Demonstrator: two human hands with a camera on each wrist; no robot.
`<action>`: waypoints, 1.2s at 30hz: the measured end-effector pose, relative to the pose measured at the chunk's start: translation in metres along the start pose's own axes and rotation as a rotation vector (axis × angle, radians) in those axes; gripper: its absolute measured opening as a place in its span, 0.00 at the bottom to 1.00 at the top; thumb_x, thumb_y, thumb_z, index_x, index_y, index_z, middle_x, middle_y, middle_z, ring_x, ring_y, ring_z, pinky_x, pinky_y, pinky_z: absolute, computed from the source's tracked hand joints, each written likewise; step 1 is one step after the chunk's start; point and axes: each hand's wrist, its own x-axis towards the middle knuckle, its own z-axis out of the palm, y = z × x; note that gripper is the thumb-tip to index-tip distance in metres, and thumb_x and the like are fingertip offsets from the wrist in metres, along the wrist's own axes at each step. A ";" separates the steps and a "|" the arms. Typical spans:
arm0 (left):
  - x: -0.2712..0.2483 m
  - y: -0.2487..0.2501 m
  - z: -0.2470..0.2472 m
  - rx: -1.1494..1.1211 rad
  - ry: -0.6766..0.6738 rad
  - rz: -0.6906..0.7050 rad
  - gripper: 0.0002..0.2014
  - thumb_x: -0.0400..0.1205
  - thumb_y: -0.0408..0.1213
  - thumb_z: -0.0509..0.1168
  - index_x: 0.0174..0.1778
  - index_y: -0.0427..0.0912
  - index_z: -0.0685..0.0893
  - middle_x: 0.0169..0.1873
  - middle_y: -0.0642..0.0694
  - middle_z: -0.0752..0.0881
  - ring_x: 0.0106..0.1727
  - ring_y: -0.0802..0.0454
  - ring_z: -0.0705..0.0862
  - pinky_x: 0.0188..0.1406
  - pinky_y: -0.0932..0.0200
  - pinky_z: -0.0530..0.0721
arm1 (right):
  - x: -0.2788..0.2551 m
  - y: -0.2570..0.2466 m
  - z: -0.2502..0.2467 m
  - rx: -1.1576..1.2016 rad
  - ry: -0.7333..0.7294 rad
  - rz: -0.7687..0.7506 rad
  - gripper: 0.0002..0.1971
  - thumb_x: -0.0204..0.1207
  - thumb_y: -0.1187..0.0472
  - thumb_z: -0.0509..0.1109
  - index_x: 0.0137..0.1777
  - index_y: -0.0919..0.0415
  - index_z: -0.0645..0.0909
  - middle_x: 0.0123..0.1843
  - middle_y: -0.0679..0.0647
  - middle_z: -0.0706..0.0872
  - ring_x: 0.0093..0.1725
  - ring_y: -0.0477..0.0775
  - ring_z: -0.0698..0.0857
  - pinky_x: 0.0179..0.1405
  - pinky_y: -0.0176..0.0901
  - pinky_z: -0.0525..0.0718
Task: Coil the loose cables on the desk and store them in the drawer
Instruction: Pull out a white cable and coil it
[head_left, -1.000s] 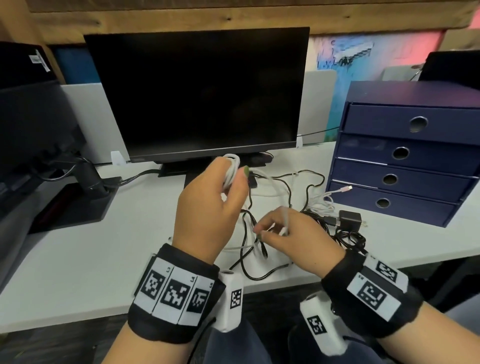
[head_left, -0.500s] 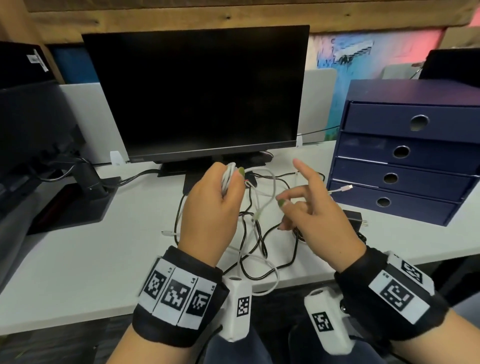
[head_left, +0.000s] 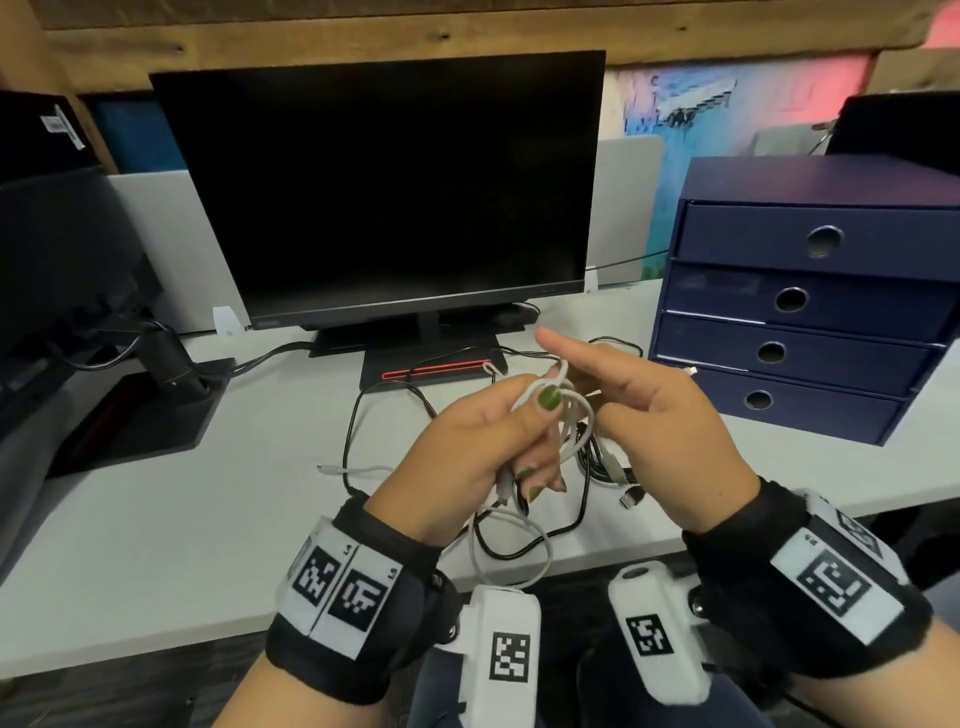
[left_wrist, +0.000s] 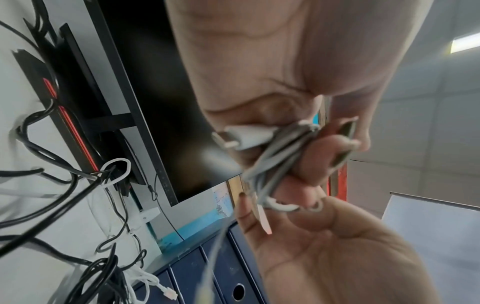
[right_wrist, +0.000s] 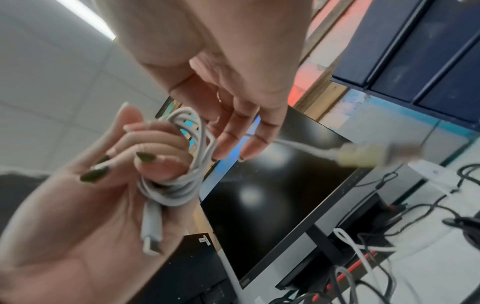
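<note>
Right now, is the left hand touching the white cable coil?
Touching. The right wrist view shows the left hand with its fingers curled through the white cable coil; the head view shows its thumb pressed on the loops.

Even ceiling light, blurred wrist views

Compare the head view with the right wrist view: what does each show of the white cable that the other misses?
Only the head view shows the black cables left on the desk and all four closed fronts of the drawer unit. Only the right wrist view shows the white cable's loops wound round the left hand's fingers, a plug lying on the palm, and the blurred free end. Both show the left hand holding the coil, the right hand beside it, and the monitor.
</note>
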 end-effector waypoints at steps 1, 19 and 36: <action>0.000 -0.001 -0.001 -0.038 -0.008 0.012 0.15 0.83 0.41 0.56 0.32 0.52 0.83 0.21 0.50 0.68 0.23 0.51 0.70 0.36 0.57 0.81 | -0.001 -0.001 -0.001 0.069 -0.019 0.026 0.33 0.63 0.74 0.58 0.68 0.54 0.81 0.43 0.41 0.86 0.46 0.40 0.83 0.44 0.30 0.80; 0.002 -0.007 -0.010 -0.404 0.035 0.029 0.15 0.79 0.42 0.59 0.30 0.37 0.73 0.26 0.40 0.74 0.26 0.45 0.76 0.29 0.56 0.79 | -0.009 -0.004 0.006 0.064 -0.086 0.151 0.14 0.78 0.60 0.70 0.62 0.56 0.85 0.47 0.56 0.91 0.48 0.56 0.89 0.58 0.54 0.85; -0.001 -0.003 -0.019 -0.195 0.089 -0.004 0.15 0.82 0.41 0.57 0.37 0.33 0.78 0.29 0.38 0.82 0.35 0.44 0.85 0.42 0.55 0.86 | -0.011 -0.003 0.018 0.143 0.161 0.101 0.14 0.73 0.73 0.72 0.53 0.54 0.86 0.37 0.59 0.91 0.34 0.50 0.88 0.41 0.36 0.85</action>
